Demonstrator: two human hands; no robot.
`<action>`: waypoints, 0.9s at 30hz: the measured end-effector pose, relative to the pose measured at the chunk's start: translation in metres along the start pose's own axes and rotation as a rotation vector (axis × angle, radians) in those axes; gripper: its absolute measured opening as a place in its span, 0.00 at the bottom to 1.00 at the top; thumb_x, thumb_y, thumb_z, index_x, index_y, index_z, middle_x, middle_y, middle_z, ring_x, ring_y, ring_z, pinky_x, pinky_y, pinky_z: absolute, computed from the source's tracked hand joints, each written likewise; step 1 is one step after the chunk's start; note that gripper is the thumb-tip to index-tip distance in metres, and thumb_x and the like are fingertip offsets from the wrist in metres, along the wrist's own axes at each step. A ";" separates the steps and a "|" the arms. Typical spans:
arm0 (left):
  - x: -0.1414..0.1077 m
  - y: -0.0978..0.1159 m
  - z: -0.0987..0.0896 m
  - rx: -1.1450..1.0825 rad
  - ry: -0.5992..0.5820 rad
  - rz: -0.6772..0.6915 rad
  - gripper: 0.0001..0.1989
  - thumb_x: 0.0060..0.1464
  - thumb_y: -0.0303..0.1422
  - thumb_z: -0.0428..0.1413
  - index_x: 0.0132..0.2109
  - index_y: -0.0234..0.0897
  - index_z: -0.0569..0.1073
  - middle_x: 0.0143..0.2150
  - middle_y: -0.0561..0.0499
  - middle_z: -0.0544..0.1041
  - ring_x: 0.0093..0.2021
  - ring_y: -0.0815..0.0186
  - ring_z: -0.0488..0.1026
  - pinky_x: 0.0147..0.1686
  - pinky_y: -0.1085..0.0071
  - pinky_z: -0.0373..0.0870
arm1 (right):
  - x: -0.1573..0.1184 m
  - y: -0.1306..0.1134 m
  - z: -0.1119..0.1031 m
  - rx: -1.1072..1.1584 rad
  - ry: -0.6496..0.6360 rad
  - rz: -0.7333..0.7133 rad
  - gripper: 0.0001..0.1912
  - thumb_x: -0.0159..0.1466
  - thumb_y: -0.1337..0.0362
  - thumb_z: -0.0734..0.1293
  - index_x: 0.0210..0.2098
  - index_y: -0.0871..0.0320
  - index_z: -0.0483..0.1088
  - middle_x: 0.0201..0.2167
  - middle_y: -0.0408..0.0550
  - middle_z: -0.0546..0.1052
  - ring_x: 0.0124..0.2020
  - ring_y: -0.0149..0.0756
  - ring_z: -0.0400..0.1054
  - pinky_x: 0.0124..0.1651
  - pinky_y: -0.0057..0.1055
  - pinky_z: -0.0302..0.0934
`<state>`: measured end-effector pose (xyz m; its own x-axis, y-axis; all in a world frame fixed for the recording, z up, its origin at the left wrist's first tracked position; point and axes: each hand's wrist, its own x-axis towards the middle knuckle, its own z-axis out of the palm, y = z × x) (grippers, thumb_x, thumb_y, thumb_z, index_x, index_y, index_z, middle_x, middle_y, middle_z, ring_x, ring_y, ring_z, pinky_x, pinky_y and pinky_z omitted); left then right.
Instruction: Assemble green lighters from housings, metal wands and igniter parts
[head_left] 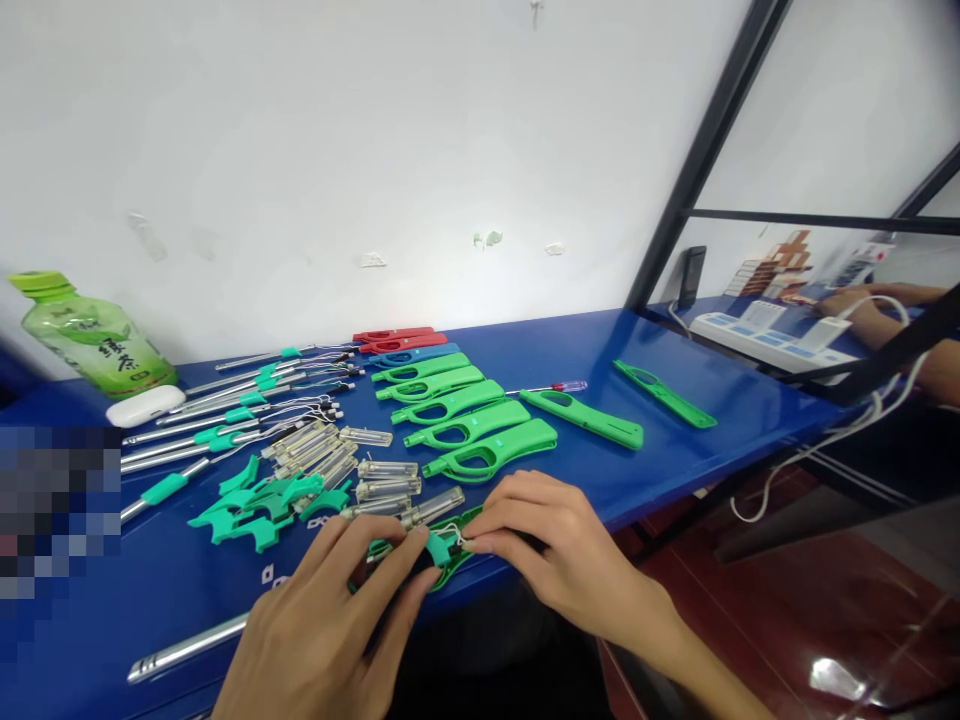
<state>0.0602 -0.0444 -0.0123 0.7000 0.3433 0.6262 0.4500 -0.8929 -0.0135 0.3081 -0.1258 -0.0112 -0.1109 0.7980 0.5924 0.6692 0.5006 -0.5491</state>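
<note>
Near the table's front edge lies an opened green lighter casing [452, 578], partly covered by both hands. My left hand [330, 600] is closed on a teal trigger piece [440, 548] in the casing, thumb and fingertips against it. With thumb and fingers pinched together, my right hand [544, 530] grips thin white wires [456, 533] at the casing's other end. A silver metal tube [187, 645] sticks out to the left from beneath my left hand. Just beyond the hands are clear fuel tanks [386, 488] and a pile of teal triggers [262, 505].
Several green casings [491, 450] lie in a row, with red [397, 338] and blue [416, 354] ones behind. A screwdriver [570, 386], metal tubes [225, 400], a green bottle [94, 335] and a white case [145, 405] share the table. Past the rack, a person's arm [885, 310] rests near a power strip [772, 345].
</note>
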 end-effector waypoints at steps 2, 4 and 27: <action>-0.001 -0.001 0.000 -0.003 -0.005 -0.003 0.11 0.76 0.36 0.54 0.60 0.45 0.76 0.49 0.49 0.79 0.46 0.63 0.80 0.29 0.75 0.76 | -0.001 -0.001 0.000 -0.012 -0.017 0.007 0.07 0.78 0.65 0.70 0.43 0.53 0.81 0.40 0.41 0.85 0.40 0.35 0.77 0.47 0.35 0.65; -0.002 -0.001 0.000 -0.010 -0.009 -0.003 0.11 0.75 0.35 0.55 0.60 0.44 0.76 0.49 0.49 0.79 0.46 0.63 0.80 0.30 0.75 0.77 | -0.001 -0.001 0.000 -0.026 -0.017 0.003 0.07 0.78 0.64 0.70 0.44 0.54 0.82 0.40 0.42 0.84 0.40 0.35 0.77 0.47 0.35 0.65; -0.003 0.000 0.000 -0.007 -0.030 0.003 0.12 0.77 0.36 0.53 0.61 0.43 0.76 0.46 0.49 0.77 0.42 0.65 0.79 0.27 0.75 0.75 | -0.003 -0.003 -0.002 -0.178 -0.040 -0.127 0.07 0.78 0.65 0.69 0.48 0.58 0.81 0.42 0.50 0.80 0.40 0.39 0.73 0.44 0.39 0.67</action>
<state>0.0585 -0.0454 -0.0143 0.7178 0.3493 0.6023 0.4439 -0.8960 -0.0094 0.3083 -0.1302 -0.0099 -0.2293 0.7469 0.6241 0.7670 0.5334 -0.3566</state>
